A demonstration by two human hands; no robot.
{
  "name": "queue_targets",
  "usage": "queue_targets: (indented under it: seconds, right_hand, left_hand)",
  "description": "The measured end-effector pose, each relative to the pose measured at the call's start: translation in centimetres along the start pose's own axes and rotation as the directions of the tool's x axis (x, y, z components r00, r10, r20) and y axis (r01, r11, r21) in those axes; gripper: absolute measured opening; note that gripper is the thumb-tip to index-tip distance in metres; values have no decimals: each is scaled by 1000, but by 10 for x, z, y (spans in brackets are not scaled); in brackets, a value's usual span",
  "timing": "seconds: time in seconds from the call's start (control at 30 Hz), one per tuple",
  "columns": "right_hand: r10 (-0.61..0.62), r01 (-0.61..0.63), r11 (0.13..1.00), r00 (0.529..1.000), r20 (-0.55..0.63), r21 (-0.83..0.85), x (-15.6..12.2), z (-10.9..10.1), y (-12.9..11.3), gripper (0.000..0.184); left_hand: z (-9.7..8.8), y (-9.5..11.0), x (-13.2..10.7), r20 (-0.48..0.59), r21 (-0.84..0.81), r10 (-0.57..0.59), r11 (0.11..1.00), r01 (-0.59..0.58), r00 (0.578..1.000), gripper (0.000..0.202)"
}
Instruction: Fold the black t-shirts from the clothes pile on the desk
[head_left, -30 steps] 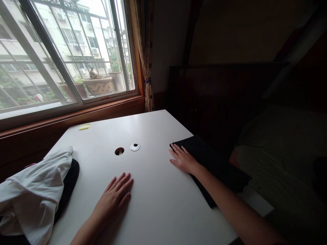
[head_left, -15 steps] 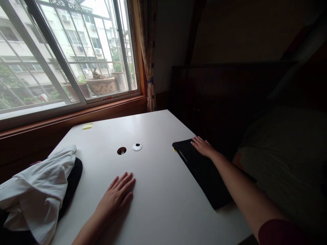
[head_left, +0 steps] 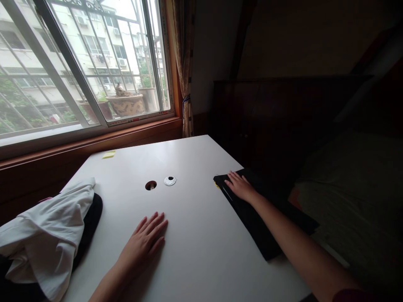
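Observation:
My left hand lies flat on the white table, fingers stretched out, with nothing in it. On the right side of the table is a folded black cloth item, perhaps a garment; its exact kind I cannot tell. A bit of yellow shows at its far left corner. My right hand rests palm down on the far end of this black cloth, fingers spread. My right forearm crosses over the cloth and hides part of it.
A crumpled white cloth lies over something black at the table's left. Yellow sticky notes are near the far edge. A round hole and a round white cover sit mid-table. Beyond are a barred window and a curtain.
My right hand has slid left across the black cloth, from its far right edge toward its left side. My left hand stays in place.

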State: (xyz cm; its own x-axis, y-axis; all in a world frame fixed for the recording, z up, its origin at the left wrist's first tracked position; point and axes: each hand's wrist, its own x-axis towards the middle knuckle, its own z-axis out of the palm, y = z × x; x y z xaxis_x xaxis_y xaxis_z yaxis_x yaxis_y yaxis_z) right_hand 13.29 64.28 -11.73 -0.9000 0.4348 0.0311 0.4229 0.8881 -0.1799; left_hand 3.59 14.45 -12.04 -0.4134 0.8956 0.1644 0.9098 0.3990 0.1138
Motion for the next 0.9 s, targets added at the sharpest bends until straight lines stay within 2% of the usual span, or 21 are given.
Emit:
queue_targets:
  seconds: [0.17, 0.3, 0.47, 0.57, 0.73, 0.8, 0.9]
  right_hand:
    - [-168, 168, 986, 986, 5, -10, -23, 2, -51, 74]
    - [-294, 291, 953, 956, -25, -86, -34, 3, -71, 71]
    - [-355, 350, 929, 935, -19, -119, -37, 4, -73, 63]
    - [-410, 410, 908, 912, 16, -83, -38, 1, -72, 61]
    - [-549, 546, 835, 835, 38, 72, -41, -10, -73, 51]
    - [-592, 584, 798, 806, 7, 151, -43, -14, -74, 47]
    - [-570, 576, 768, 814, -110, 280, -42, -19, -73, 43]
  left_hand:
    - [0, 0, 0, 18, 9, -4, 1000, 4, 1000, 58]
    - [-1, 0, 0, 22, 10, -4, 1000, 3, 1000, 58]
    - [-1, 1, 0, 9, 9, -3, 1000, 3, 1000, 57]
    - [0, 0, -1, 13, 13, -3, 1000, 3, 1000, 58]
    - [2, -2, -1, 7, 22, 3, 1000, -3, 1000, 58]
    - [2, -1, -1, 8, 34, 2, 999, -2, 1000, 57]
    - [1, -1, -1, 8, 41, 8, 999, -8, 1000, 58]
